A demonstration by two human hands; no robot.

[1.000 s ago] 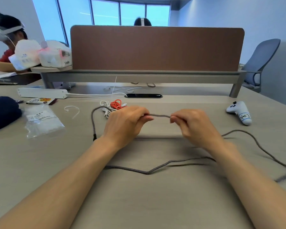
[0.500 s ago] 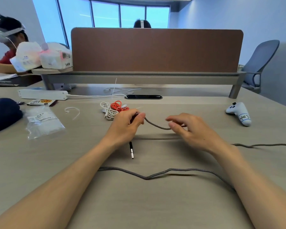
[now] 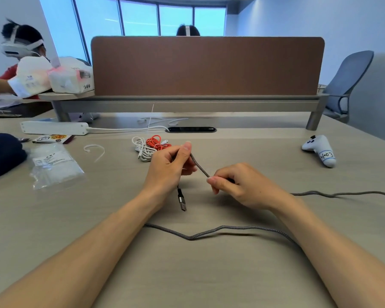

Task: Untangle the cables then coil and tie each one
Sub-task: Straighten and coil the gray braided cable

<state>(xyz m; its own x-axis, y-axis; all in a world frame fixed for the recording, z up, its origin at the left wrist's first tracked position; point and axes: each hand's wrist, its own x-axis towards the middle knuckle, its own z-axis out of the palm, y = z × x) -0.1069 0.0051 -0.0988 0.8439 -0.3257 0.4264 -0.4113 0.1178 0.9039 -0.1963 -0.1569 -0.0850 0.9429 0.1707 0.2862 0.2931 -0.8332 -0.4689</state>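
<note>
Coiling just begun on the grey braided cable [image 3: 199, 166], pinched between left hand [image 3: 168, 167] and right hand [image 3: 236, 185] above the desk [image 3: 209, 274], plug [image 3: 181, 200] dangling, slack trailing right; next, probably wrapping 1 first loop.

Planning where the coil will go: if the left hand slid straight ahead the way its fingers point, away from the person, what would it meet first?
Probably the bundle of white cable and orange cable, just beyond the left hand; depth is uncertain.
</note>
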